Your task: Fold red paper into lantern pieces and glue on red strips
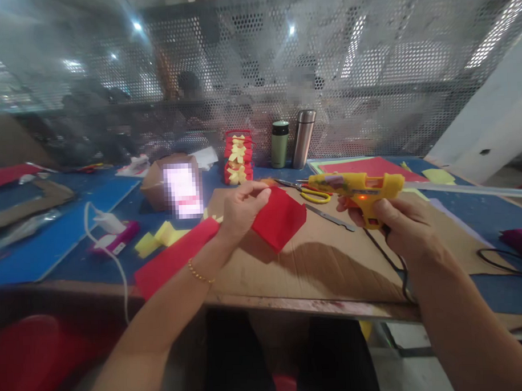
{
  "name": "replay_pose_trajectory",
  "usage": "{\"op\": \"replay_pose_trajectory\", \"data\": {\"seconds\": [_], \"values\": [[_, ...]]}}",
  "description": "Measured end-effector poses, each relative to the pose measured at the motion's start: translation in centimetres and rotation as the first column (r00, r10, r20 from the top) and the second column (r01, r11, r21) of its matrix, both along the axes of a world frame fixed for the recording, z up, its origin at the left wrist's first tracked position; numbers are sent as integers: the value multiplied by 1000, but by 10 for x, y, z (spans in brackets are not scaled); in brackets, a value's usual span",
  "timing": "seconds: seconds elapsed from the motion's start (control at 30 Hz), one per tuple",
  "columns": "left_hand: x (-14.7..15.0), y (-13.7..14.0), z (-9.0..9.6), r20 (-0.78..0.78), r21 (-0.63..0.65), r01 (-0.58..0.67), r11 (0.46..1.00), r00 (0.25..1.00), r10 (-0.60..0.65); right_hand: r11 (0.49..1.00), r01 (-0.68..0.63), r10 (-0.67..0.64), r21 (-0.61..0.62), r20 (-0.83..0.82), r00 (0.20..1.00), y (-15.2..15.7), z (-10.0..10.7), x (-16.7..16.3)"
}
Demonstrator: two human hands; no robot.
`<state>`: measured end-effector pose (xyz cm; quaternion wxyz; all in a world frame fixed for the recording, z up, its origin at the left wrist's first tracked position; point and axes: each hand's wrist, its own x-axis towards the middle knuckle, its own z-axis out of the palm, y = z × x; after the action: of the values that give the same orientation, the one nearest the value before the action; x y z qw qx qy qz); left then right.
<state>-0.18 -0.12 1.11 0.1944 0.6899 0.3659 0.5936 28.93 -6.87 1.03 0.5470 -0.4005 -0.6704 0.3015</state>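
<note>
My left hand [246, 208] pinches the upper left edge of a folded piece of red paper [281, 220], held just above the brown cardboard sheet [264, 281]. In my right hand [394, 216] is a yellow hot glue gun [355, 186], its small orange light lit and its nozzle pointing left toward the paper. My fingers wrap round the gun's handle. A clear stick runs out of its back to the right. Behind the paper lie yellow-handled scissors [316, 195], and a thin metal blade [330, 217] rests on the cardboard.
Left of the cardboard are a red strip [177, 258], yellow paper pieces [160, 238], a purple power strip [114, 239] and a lit phone [182, 189]. At the back stand a red-and-yellow paper piece [238, 156], a green bottle [279, 144] and a steel flask [303, 140]. The gun's cord crosses the table edge.
</note>
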Motion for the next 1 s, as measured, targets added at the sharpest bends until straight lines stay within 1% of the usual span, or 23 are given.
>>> {"op": "replay_pose_trajectory", "data": {"seconds": [0.07, 0.17, 0.23, 0.27, 0.3, 0.33, 0.37, 0.4, 0.47, 0.5, 0.53, 0.6, 0.63, 0.73, 0.77, 0.8, 0.83, 0.87, 0.9, 0.93, 0.97, 1.0], "values": [[0, 2, -2, 23, -30, 1, 1000, 1000, 0, 1000, 11, -11, 14, -8, 1000, -5, 2, 2], [0, 7, -7, 54, -83, 39, 996, 998, -35, 997, 77, -77, 21, -15, 997, -10, 6, 7], [0, 9, -10, 33, -77, 52, 996, 998, -50, 994, 110, -110, 17, -20, 994, -12, 6, 10], [0, 9, -11, 2, -44, 40, 998, 999, -40, 994, 111, -111, 14, -23, 994, -12, 6, 12], [-1, 9, -12, -39, 17, 12, 1000, 999, -12, 995, 104, -104, 11, -22, 994, -12, 4, 14], [-1, 8, -12, -79, 105, -28, 994, 996, 36, 995, 95, -95, 9, -20, 995, -12, 3, 16], [-3, 6, -11, -113, 211, -76, 975, 988, 101, 996, 86, -86, 5, -17, 996, -12, 1, 18], [-4, 4, -11, -138, 321, -122, 939, 975, 174, 997, 81, -81, -1, -13, 997, -12, -1, 21], [-8, 0, -9, -178, 510, -177, 842, 936, 304, 995, 97, -97, -13, -13, 995, -14, -5, 27], [-9, -2, -9, -206, 573, -180, 800, 913, 352, 993, 115, -115, -14, -16, 993, -15, -6, 29], [-9, -4, -9, -246, 618, -165, 769, 888, 388, 991, 135, -135, -10, -17, 991, -16, -7, 32], [-6, -9, -12, -361, 667, -92, 739, 828, 429, 985, 174, -174, 3, -2, 985, -18, -7, 35], [-2, -13, -14, -432, 675, -44, 737, 786, 442, 982, 188, -188, 8, 14, 982, -19, -7, 36], [15, -25, -24, -643, 638, 108, 762, 619, 451, 976, 217, -217, 13, 76, 973, -23, -6, 38], [21, -30, -28, -693, 614, 149, 775, 572, 439, 974, 226, -226, 15, 94, 970, -24, -6, 38], [26, -35, -32, -730, 585, 193, 787, 549, 408, 972, 235, -236, 18, 115, 965, -25, -5, 39], [31, -39, -35, -760, 550, 252, 796, 546, 353, 969, 245, -245, 22, 141, 959, -26, -5, 40], [33, -42, -38, -785, 510, 331, 794, 557, 272, 968, 251, -252, 27, 176, 952, -28, -5, 41], [35, -44, -40, -798, 475, 412, 777, 574, 183, 966, 257, -258, 35, 219, 941, -29, -5, 43], [34, -45, -40, -790, 463, 478, 746, 604, 103, 963, 264, -267, 48, 269, 925, -30, -6, 45], [32, -44, -38, -764, 477, 511, 715, 644, 49, 961, 270, -277, 69, 323, 905, -30, -8, 48], [28, -42, -35, -723, 508, 497, 704, 690, 35, 958, 271, -287, 95, 377, 881, -30, -10, 52]]}}
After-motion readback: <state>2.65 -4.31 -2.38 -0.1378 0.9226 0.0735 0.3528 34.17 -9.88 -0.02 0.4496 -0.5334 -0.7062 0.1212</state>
